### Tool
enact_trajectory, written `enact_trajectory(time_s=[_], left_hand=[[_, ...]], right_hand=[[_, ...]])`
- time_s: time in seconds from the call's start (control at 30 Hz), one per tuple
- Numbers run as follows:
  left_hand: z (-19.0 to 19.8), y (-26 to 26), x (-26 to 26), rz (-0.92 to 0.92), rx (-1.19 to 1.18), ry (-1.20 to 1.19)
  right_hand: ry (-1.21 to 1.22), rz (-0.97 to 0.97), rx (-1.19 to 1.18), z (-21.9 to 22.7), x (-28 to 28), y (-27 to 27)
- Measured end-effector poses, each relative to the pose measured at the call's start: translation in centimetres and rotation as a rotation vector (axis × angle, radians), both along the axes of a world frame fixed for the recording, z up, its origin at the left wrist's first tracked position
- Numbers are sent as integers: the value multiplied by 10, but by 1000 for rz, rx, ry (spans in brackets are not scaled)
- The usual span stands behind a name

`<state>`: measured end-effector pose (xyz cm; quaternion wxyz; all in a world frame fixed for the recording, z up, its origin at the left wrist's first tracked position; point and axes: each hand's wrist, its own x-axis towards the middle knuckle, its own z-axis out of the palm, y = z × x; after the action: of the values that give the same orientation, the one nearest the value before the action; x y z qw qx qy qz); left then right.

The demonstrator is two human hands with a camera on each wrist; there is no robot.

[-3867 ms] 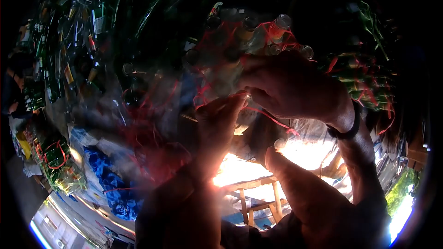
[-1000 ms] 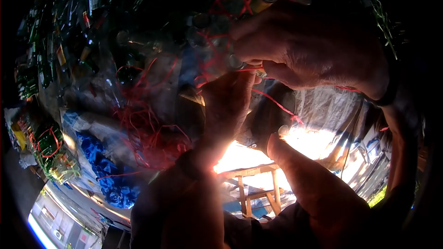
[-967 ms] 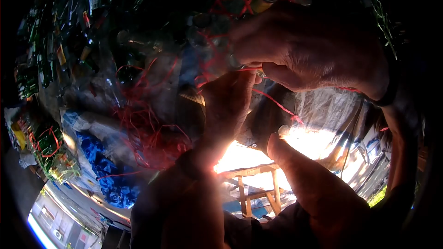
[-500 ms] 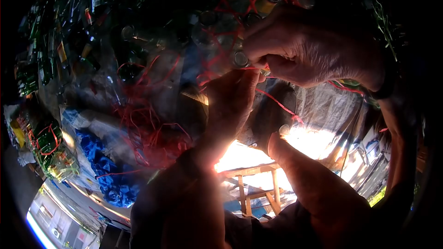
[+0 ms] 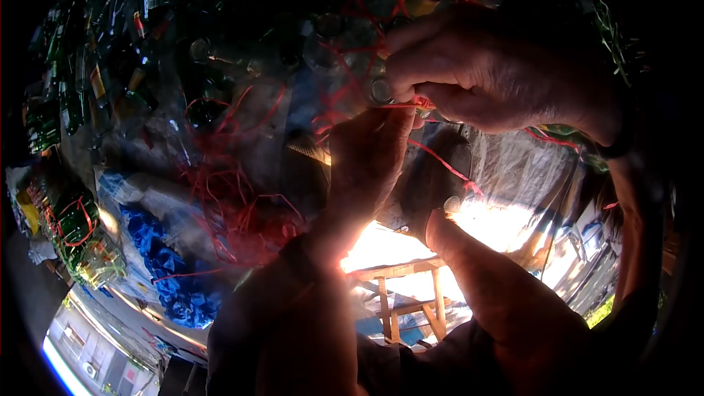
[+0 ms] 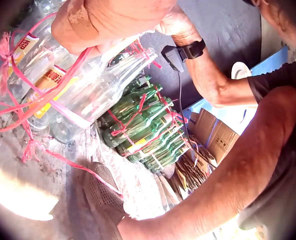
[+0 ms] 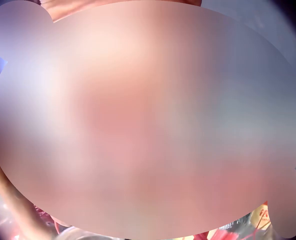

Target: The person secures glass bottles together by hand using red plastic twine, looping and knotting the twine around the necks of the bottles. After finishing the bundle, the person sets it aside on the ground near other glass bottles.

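A bundle of clear glass bottles [image 6: 100, 92] with labels is bound with red plastic string [image 6: 43, 95]. In the head view my left hand [image 5: 370, 150] reaches up below the bottles and pinches the string at its fingertips. My right hand [image 5: 491, 77], coming from the right, pinches a small bunch of the same string close by, thumb against fingers. A bottle's round end [image 5: 380, 89] shows right beside the fingertips. One string tail [image 5: 447, 163] runs down right to a frayed knot. The right wrist view is mostly blurred.
A tied bundle of green bottles [image 6: 145, 127] stands beyond the clear ones, near flattened cardboard [image 6: 213, 135]. Many bottles [image 5: 95, 81] are stacked at left. A red string heap [image 5: 242, 213], blue plastic [image 5: 172, 279], a wooden stool [image 5: 400, 271] and a shoe [image 6: 105, 187] are nearby.
Both hands and the string between them have shifted up and slightly right in the head view since the earliest frame. Just now the right thumb has moved slightly, showing a red bunch of string.
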<state>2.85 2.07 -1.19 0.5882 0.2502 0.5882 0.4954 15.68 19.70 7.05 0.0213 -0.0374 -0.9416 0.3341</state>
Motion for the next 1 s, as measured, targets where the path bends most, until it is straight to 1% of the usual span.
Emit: enact_trajectory(time_s=[0.17,0.23,0.27,0.33,0.37,0.43,0.53,0.67,0.73,0.77,0.83,0.87,0.93,0.97,1.0], left_hand=[[-1,1,0,-8,-18,24],[-1,1,-1,-24,-69,29],[-2,1,0,-24,-69,28],[-4,-1,2,21,16,-2],[-4,-1,1,21,17,-2],[-2,0,-2,-33,-81,-20],[-2,0,-1,-10,-9,-30],[-3,-1,-2,-22,-56,-79],[-2,0,0,-1,48,-9],[-2,0,0,-1,48,-9],[-1,-1,-1,-32,-47,-57],[0,0,-1,-33,-47,-58],[2,1,0,-31,-38,-34],[2,1,0,-33,-38,-33],[2,1,0,-26,-6,-38]], right_hand=[[-30,-6,57,4,10,3],[95,32,216,0,15,4],[92,37,218,2,16,4],[53,27,153,5,13,2],[32,20,118,7,12,1],[8,8,56,8,9,0],[-26,-17,-23,9,5,-2],[2,-16,-17,5,8,-1],[18,-21,-32,1,9,0],[28,-25,-40,0,9,0],[50,-43,-58,-5,8,-1],[50,-43,-58,-7,7,-2],[149,-88,-128,-10,3,-5],[150,-90,-127,-5,1,-7],[31,-103,-69,6,-1,-8]])
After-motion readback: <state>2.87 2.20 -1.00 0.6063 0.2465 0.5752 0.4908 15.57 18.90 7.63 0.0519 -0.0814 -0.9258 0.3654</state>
